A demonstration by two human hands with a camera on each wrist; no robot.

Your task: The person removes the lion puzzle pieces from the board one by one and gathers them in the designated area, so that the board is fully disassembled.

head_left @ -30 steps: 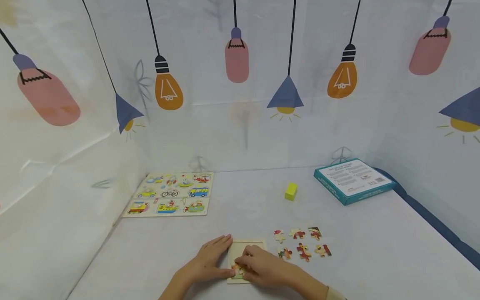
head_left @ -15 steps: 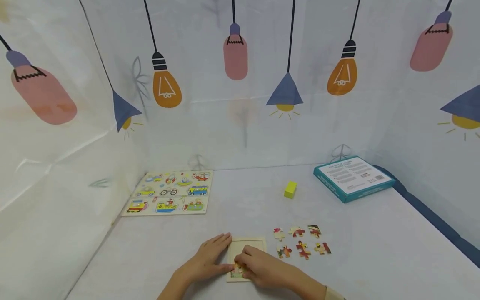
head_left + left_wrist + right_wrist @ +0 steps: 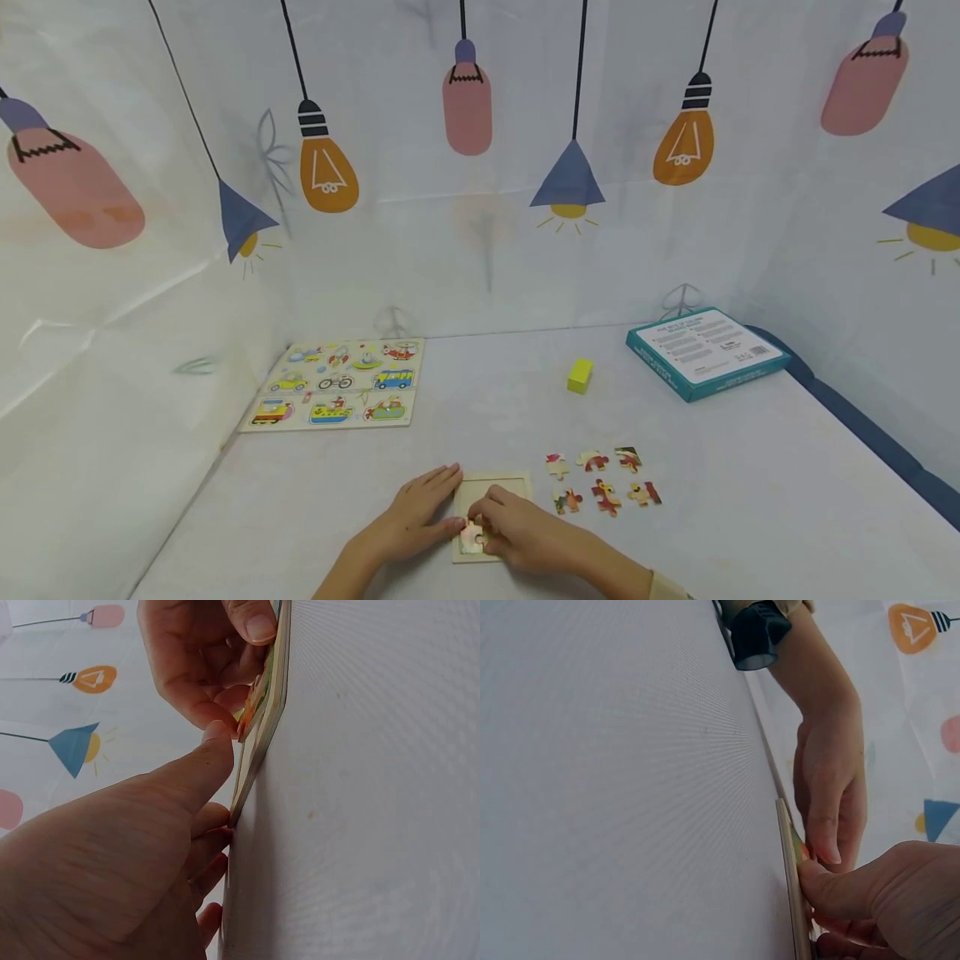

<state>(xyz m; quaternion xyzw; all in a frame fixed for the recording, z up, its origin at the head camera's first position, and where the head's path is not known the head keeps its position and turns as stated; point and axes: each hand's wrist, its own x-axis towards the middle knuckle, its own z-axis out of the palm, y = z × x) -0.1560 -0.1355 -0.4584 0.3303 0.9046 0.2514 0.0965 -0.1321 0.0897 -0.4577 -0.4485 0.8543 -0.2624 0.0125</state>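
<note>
A shallow wooden puzzle tray [image 3: 491, 477] lies flat before me. My left hand [image 3: 420, 512] rests along its left side with fingers stretched forward, its thumb reaching to the near left part. Over that near part my right hand [image 3: 521, 533] pinches a jigsaw piece [image 3: 473, 537] with curled fingers; the piece's pale, glossy face shows. From the left wrist view, the right hand [image 3: 202, 660] holds an orange and green piece [image 3: 255, 705] at the tray's edge [image 3: 274, 712], close to the left thumb. The right fingers partly hide what lies beneath them.
Several loose jigsaw pieces [image 3: 605, 497] lie in two rows right of the tray. A yellow block [image 3: 580, 376] stands farther back. At the back left lies a vehicle peg puzzle board [image 3: 333, 396]; at the back right, a teal-edged box [image 3: 705, 350].
The right fingers shift slightly over the tray, and the piece's face now looks paler, as if tilted. The left hand stays put while the whole head view drifts slightly.
</note>
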